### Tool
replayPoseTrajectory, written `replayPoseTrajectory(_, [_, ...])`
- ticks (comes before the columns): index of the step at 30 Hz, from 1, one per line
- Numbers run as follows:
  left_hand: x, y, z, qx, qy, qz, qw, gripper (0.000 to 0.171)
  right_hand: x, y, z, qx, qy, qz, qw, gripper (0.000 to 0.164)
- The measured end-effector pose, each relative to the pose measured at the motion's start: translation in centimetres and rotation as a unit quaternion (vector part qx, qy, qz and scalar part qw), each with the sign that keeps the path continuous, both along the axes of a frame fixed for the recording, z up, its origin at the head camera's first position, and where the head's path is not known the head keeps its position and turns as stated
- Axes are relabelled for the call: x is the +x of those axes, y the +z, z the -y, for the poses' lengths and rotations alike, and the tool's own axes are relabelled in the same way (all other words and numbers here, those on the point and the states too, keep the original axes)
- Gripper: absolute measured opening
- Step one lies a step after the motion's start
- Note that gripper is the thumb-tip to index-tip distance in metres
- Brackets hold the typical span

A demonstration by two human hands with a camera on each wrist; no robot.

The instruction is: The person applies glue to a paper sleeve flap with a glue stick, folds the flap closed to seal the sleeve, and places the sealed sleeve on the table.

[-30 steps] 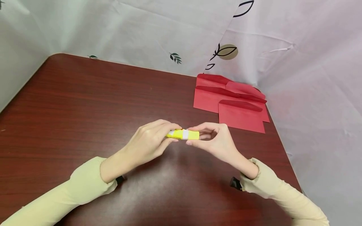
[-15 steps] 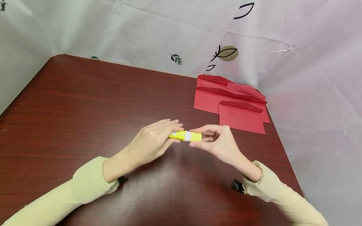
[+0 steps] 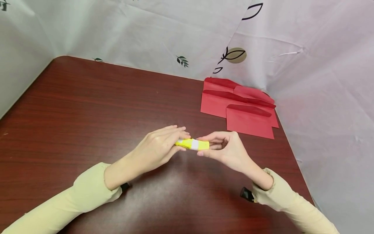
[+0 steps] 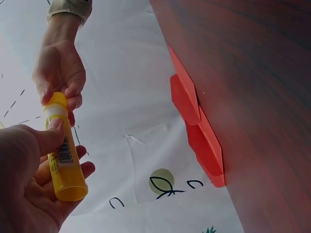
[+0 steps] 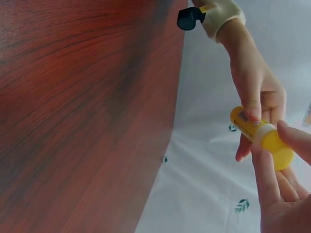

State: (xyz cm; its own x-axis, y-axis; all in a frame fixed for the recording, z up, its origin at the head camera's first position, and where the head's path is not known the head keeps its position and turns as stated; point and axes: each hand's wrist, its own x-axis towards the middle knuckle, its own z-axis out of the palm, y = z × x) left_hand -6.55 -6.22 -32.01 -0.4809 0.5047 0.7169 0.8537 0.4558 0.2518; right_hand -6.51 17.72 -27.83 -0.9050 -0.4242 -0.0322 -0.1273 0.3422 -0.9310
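Note:
A yellow glue stick (image 3: 185,143) with a white band lies sideways between both hands, above the table. My left hand (image 3: 155,146) grips its body, thumb along one side and fingers behind, as the left wrist view shows. A barcode label shows on the glue stick (image 4: 67,182) there, and its round base points away from the right hand. My right hand (image 3: 232,151) pinches the yellow cap (image 5: 278,149) at the other end between thumb and fingers. The cap sits against the white band in all views.
Several red envelopes (image 3: 248,122) with raised flaps overlap at the table's back right. The dark red-brown wooden table (image 3: 102,107) is bordered by white cloth (image 3: 140,35) with leaf prints at the back and sides. A black device (image 3: 246,194) is by the right cuff.
Both hands and the glue stick have shifted slightly right and down in the head view. The grip of each hand on it stays much the same.

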Motion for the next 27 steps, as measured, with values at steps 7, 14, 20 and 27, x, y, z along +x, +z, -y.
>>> replayPoseTrajectory(7, [-0.1,0.2,0.2,0.004,-0.021,-0.006,0.9998,0.036,-0.3,0.1,-0.1,-0.008,0.024,0.018,1.000,0.036])
replayPoseTrajectory(14, [-0.1,0.2,0.3,-0.015,-0.019,-0.006,0.9997,0.034,-0.7,0.1,-0.4,-0.005,0.039,0.057,0.998,0.038])
replayPoseTrajectory(20, [-0.3,0.3,0.4,-0.034,-0.012,0.023,0.9991,0.035,-1.0,0.3,-0.7,0.002,0.040,0.080,0.996,0.039])
replayPoseTrajectory(27, [-0.4,0.3,1.2,0.000,0.028,0.102,0.9944,0.035,-1.5,0.1,-1.9,0.005,0.002,0.056,0.998,0.040])
